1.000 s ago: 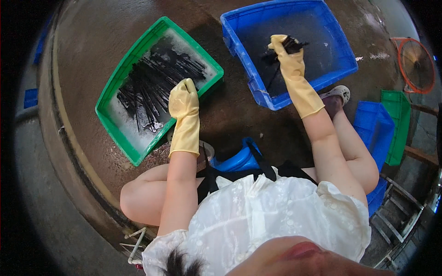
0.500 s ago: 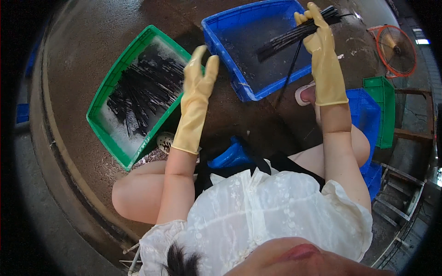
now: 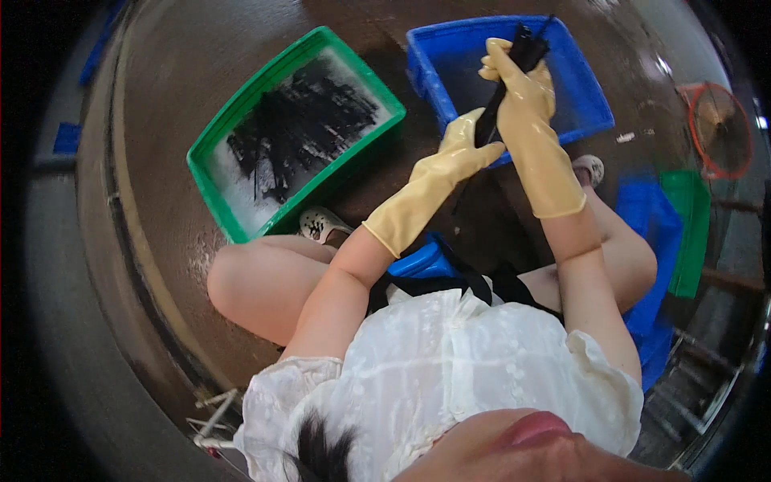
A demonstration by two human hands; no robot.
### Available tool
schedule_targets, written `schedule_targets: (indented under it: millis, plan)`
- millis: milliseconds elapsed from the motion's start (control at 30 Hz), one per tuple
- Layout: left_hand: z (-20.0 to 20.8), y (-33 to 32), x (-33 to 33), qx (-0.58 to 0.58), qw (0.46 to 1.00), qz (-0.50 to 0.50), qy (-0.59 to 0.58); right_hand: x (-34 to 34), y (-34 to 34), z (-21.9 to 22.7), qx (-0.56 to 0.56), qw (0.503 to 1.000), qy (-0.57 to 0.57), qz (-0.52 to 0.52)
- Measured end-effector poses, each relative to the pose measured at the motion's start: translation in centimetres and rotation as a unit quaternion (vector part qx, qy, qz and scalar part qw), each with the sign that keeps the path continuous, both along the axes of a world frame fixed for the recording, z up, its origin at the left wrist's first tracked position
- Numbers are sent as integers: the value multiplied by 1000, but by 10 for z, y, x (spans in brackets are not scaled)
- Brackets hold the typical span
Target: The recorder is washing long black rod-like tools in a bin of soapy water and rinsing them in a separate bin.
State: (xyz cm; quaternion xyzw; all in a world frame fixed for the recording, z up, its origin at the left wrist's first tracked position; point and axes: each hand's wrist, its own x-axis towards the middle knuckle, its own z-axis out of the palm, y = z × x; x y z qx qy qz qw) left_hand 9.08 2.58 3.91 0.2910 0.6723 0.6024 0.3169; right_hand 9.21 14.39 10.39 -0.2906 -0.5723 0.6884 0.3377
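Observation:
Both my hands wear long, wet, cream rubber gloves. My right hand (image 3: 526,96) is closed round a bundle of thin black rods (image 3: 527,50), which slants above the near part of a blue tub (image 3: 590,132). My left hand (image 3: 459,151) meets the bundle's lower end, thumb on one side and fingers on the other. One thin rod seems to trail below that hand. To the left, a green tub (image 3: 210,189) holds many more black rods (image 3: 301,120) lying in foamy water. The blue tub has murky liquid in it.
An orange-rimmed fan (image 3: 719,128) stands at the far right. Blue crates (image 3: 646,257) and a green crate (image 3: 684,233) are beside my right knee, with a metal frame (image 3: 699,369) nearer. A blue seat (image 3: 422,261) shows between my legs. The brown floor looks wet.
My left hand has moved right, from beside the green tub to the bundle's lower end. My right hand has drawn the bundle inward and turned it steeper. The whole view has shifted slightly.

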Motion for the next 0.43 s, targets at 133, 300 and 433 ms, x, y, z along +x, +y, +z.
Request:
schedule_targets:
  millis: [133, 300, 433]
  plan:
    - [-18, -1, 6, 176, 984, -6, -41, 9, -35, 28, 50, 995, -52, 63]
    - [-75, 8, 1, 212, 959, 148, -112, 2, -68, 38, 56, 979, 6, 196]
    - [-37, -24, -32, 160, 921, 248, -254, 1, -63, 27, 153, 944, 110, 270]
